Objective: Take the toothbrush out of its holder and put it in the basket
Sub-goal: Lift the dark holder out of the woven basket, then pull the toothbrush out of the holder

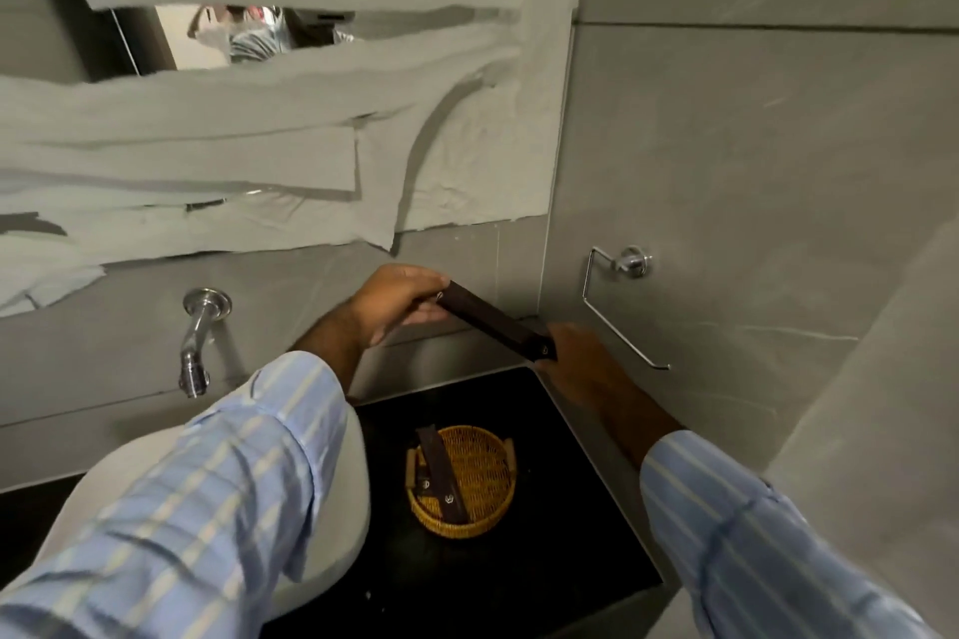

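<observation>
Both hands hold the dark toothbrush holder (497,322) up by the desk's back edge: left hand (397,298) grips its upper end, right hand (576,353) the lower. Basket (462,480) sits straight below.

Dark brown box (495,322), golden-yellow woven basket (485,519), black counter (519,581), blue-and-white striped sleeves (207,493), grey wall tiles (752,145).

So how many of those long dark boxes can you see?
3: one long dark box held between the left hand and right hand, two in the basket. More may be hidden.
</observation>
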Demonstrator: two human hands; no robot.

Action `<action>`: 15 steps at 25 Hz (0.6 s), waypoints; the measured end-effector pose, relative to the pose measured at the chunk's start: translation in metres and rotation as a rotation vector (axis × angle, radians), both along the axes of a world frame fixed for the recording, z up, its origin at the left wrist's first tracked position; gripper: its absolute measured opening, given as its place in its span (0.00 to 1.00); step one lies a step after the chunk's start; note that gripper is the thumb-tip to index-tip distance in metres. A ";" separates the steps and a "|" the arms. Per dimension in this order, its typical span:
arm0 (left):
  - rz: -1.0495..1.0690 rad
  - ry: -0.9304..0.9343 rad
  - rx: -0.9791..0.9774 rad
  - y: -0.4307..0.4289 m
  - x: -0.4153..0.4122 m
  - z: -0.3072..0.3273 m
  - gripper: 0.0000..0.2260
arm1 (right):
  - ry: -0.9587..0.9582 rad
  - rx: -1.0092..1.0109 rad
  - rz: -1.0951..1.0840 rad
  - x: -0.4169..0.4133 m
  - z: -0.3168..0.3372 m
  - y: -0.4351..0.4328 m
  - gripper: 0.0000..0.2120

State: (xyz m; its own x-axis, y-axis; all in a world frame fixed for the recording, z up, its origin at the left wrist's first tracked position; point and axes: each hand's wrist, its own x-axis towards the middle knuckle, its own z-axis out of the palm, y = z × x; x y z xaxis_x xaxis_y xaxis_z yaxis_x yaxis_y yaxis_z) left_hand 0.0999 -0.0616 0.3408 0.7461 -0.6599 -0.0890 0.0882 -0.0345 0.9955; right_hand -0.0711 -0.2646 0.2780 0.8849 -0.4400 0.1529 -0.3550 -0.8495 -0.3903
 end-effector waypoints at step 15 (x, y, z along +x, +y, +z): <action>0.052 -0.150 0.161 0.005 -0.016 0.028 0.11 | -0.040 0.035 0.031 -0.004 0.008 0.008 0.18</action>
